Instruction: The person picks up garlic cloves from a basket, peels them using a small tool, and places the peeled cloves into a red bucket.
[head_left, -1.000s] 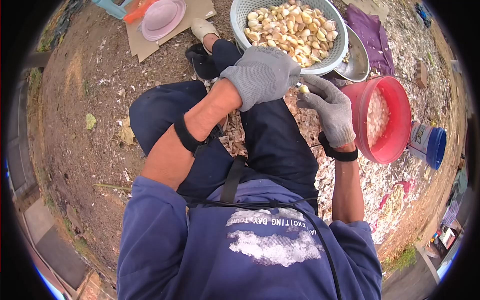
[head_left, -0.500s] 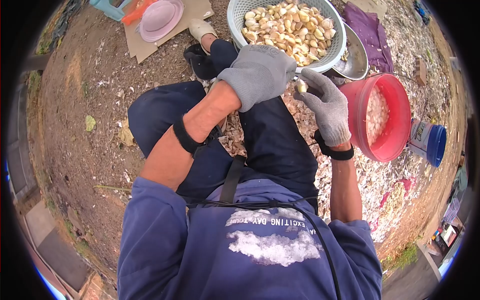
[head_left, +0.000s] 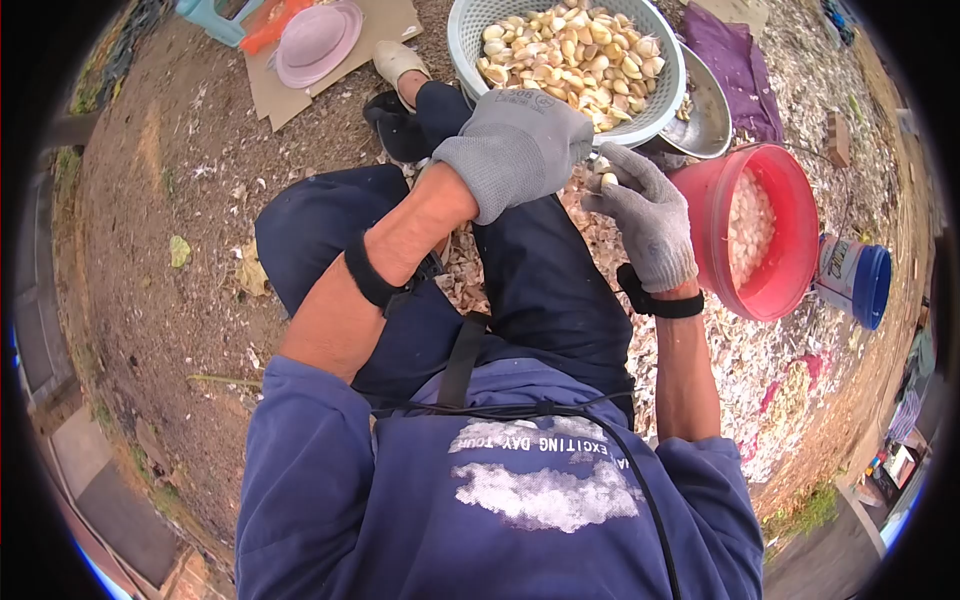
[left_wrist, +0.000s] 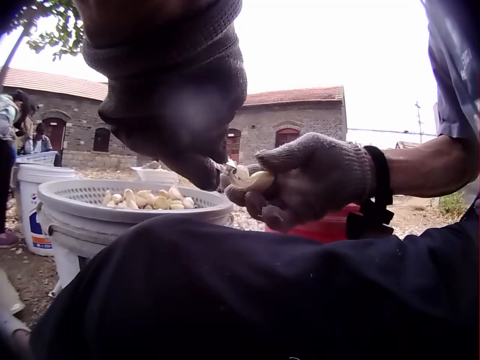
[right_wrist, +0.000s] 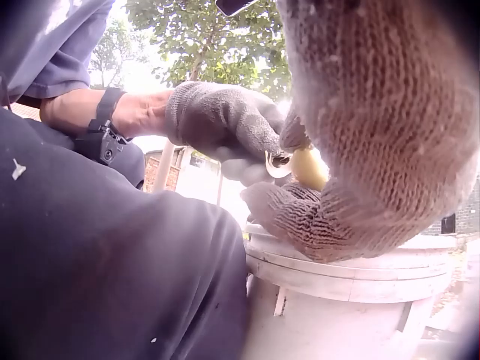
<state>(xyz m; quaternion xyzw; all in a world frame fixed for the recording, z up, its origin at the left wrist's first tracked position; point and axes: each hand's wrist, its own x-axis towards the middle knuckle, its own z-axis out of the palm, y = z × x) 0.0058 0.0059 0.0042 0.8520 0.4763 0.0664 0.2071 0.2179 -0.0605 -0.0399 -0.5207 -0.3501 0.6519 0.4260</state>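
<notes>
My gloved right hand (head_left: 652, 222) pinches a pale garlic clove (right_wrist: 309, 169) between thumb and fingers. Close beside it, my gloved left hand (head_left: 525, 148) is curled round a small knife, mostly hidden in the fist; a glint of metal shows by the fingertips in the left wrist view. A thin curl of skin (right_wrist: 276, 166) hangs between the clove and the left fingers in the right wrist view. Both hands are over my lap, just short of a grey perforated basket (head_left: 462, 62) heaped with unpeeled garlic cloves (head_left: 575, 60).
Right of my right hand stands a red bucket (head_left: 795, 295) holding peeled cloves. Beyond it is a container with a blue rim (head_left: 872, 290). A metal bowl (head_left: 708, 125) and purple sack (head_left: 735, 65) lie near the basket. Pink basins (head_left: 318, 40) rest on cardboard; garlic skins cover the ground.
My right hand has drawn slightly away from the left and turned the clove in its fingers. The left hand stays almost in place, still curled.
</notes>
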